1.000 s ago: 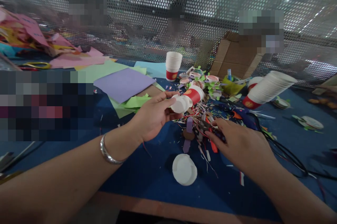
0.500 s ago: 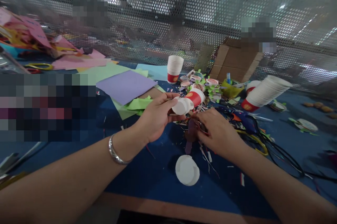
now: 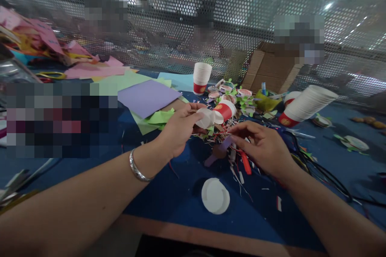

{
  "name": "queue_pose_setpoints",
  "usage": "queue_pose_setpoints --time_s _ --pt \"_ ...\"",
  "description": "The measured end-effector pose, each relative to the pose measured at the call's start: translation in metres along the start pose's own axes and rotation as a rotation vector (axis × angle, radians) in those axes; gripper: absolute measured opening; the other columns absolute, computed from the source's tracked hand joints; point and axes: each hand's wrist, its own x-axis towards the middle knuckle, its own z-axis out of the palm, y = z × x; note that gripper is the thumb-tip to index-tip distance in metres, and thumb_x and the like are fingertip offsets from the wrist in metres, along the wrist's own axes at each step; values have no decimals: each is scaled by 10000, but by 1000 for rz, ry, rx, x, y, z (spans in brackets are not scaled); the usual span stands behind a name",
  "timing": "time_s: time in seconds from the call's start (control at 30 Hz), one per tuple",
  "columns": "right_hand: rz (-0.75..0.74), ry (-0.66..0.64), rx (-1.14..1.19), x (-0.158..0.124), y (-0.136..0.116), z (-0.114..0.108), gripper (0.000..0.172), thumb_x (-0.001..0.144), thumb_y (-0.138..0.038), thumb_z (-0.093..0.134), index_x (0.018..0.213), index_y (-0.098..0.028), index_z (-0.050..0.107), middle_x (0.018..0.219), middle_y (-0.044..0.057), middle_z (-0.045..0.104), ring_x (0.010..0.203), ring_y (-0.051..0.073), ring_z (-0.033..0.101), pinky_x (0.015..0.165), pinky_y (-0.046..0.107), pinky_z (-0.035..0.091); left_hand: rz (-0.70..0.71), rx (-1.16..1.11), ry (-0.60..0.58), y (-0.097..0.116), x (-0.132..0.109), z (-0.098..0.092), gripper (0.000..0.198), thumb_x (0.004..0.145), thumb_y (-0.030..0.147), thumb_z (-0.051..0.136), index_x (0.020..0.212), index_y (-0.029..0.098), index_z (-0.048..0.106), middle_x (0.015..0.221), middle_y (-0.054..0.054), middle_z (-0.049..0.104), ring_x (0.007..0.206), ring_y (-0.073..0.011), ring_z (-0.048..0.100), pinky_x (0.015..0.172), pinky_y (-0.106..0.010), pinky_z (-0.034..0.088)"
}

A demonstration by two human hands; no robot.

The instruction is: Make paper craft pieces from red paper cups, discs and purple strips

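Note:
Between the thumb and fingers of my left hand (image 3: 177, 128) is a white paper piece (image 3: 206, 118), round in outline. A red and white paper cup (image 3: 224, 111) lies on its side just beyond it. The fingertips of my right hand (image 3: 262, 146) pinch one end of a purple paper strip (image 3: 218, 151) with a brown round part at its middle. Beneath and beside the right hand, a red-handled tool (image 3: 245, 163) rests among paper scraps. A white paper disc (image 3: 215, 196) lies flat near the front edge.
Stacked cups (image 3: 202, 78) stand at the back, and another stack (image 3: 309, 105) leans at the right. Coloured paper (image 3: 149, 96) lies left of centre. Decorated discs (image 3: 226, 88) are piled behind the cup. Black cables (image 3: 325, 178) run along the right side.
My right hand has shifted slightly right and its fingers have lifted, uncovering the red handle. The purple strip has turned from nearly upright to diagonal. The paper piece in my left hand has tilted.

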Motion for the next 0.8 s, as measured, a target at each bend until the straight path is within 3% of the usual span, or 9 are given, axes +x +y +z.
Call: queue_pose_setpoints --time_s 0.13,0.27,0.47,0.6,0.7,0.8 --pt "86 122 171 -4 1 -11 145 881 -360 743 932 -224 746 847 22 732 739 166 668 686 284 536 20 -32 -40 -2 0 0 208 868 115 616 1067 172 636 994 -78 706 801 -159 658 600 -244 521" --pt "170 256 423 -6 3 -13 162 834 -371 793 917 -241 743 881 21 702 743 156 655 701 286 559 -10 -125 -130 -4 -1 1 255 868 78 599 1098 186 618 982 -58 714 833 -166 685 692 -290 582" --pt "250 402 671 -3 3 -4 109 802 -262 785 878 -237 711 826 -3 651 718 132 629 708 278 568 -110 -176 -149 -2 -8 7 88 956 161 575 1031 166 621 924 -51 703 776 -154 689 687 -306 609" --pt "319 410 709 -2 5 -1 161 764 -269 823 878 -227 719 822 -4 654 723 130 634 708 268 564 -165 -188 -209 0 -15 13 103 943 124 597 1035 165 577 1022 -82 727 893 -178 714 762 -330 627" --pt "325 384 679 -4 8 0 183 771 -298 829 894 -217 721 847 4 665 730 134 644 710 274 563 -183 -153 -231 1 -20 17 184 925 88 624 1068 172 546 1022 -81 734 880 -163 713 756 -300 621" --pt "310 362 663 -5 10 0 193 785 -314 830 900 -205 718 871 5 668 732 122 649 710 254 559 -179 -158 -222 0 -20 17 121 943 128 622 1025 172 545 1004 -78 727 876 -170 711 739 -307 627"
